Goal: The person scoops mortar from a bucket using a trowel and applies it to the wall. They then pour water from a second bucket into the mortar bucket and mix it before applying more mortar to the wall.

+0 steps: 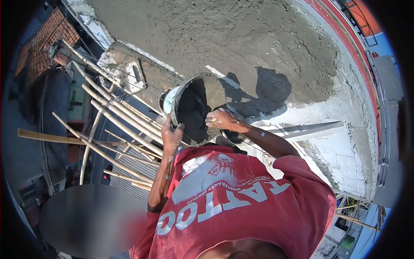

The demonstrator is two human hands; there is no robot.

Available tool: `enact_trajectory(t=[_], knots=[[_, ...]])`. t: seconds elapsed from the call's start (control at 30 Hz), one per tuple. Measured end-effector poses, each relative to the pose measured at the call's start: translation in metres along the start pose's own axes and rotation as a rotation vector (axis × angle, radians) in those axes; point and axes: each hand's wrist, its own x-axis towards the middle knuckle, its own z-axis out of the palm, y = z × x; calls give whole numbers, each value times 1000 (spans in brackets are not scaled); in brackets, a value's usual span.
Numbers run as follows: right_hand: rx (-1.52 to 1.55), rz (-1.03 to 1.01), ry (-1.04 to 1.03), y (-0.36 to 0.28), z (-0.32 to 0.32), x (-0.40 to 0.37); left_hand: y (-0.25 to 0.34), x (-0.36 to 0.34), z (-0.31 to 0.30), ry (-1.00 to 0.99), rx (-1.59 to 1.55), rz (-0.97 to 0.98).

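Note:
A bucket [176, 101] with a pale outer side is tilted so its mouth faces me, and wet grey mortar [192, 116] lies inside. My left hand [172, 134] is closed on the near left rim of the bucket. At the opposite side of the mouth, my right hand [223, 119] is wrapped around the short, light handle of a trowel [211, 119]. The trowel's blade is hard to tell from the mortar around it. Beyond the bucket spreads a wall face coated in rough grey mortar [207, 34].
Several bamboo poles [125, 116] form scaffolding on the left, with a drop to a lower level behind them. A long straight bar [306, 128] lies right of my forearm, by pale blockwork [340, 159]. A second dark container [234, 136] sits under my right wrist.

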Motion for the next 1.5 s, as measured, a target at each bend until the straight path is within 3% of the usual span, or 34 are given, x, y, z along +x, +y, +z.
enact_trajectory(t=[0.1,0.17,0.3,0.37,0.4,0.43,0.5,0.57,0.6,0.63,0.7,0.77,0.8,0.87,0.9,0.97,1.0,1.1,1.17,1.23,1.27,1.3,1.37,1.4,1.43,1.47,1.5], knots=[[90,68,-1,18,-10,-31,-9,-14,21,75,-144,-54],[169,136,-37,13,-36,-55,-15,-25,40,185,-196,-238],[-20,-18,42,40,-68,-84,-48,-56,62,384,-306,-321],[273,-194,-73,68,-76,-83,-56,-71,67,479,-259,-361],[476,23,-325,68,-95,-83,-53,-80,76,538,-281,-306],[750,55,-470,96,-89,-76,-49,-87,84,592,-275,-348],[1083,71,-527,146,-87,-60,-48,-97,95,695,-229,-316],[1008,222,-219,198,-114,-39,-53,-105,94,730,-148,-247],[773,264,-27,219,-134,-37,-56,-112,97,739,-72,-172],[633,288,190,216,-160,-57,-44,-116,101,741,-87,-228],[700,291,327,201,-205,-106,-41,-121,102,792,-128,-263],[401,301,523,182,-218,-149,-40,-125,106,773,-127,-283],[405,300,511,168,-216,-160,-39,-123,104,739,-118,-289],[-44,126,514,139,-205,-164,-34,-117,113,692,-160,-189],[-35,115,491,128,-191,-158,-46,-116,108,606,-197,-173],[-181,-32,271,107,-156,-135,-36,-105,119,563,-238,-142],[-338,-188,319,112,-121,-118,-29,-99,122,546,-199,-274],[-761,-494,417,89,-53,-82,-25,-86,133,467,-127,-145],[-861,-405,426,87,-13,-66,-13,-88,136,391,-22,-211],[-978,-506,257,86,2,-86,-12,-82,135,391,-101,-84],[-849,-608,246,78,-6,-104,-19,-81,130,379,-93,-83],[-846,-580,244,72,-9,-112,-17,-82,128,366,-14,-38],[-892,-431,412,61,-18,-107,-9,-90,122,268,30,-95],[-971,-345,549,54,-24,-101,-16,-89,120,270,163,-27],[-932,-154,413,52,-21,-93,-22,-89,119,271,296,40],[-824,-251,500,71,1,-92,-3,-95,123,236,334,-4],[-716,-349,589,89,21,-90,0,-98,126,255,460,200]])
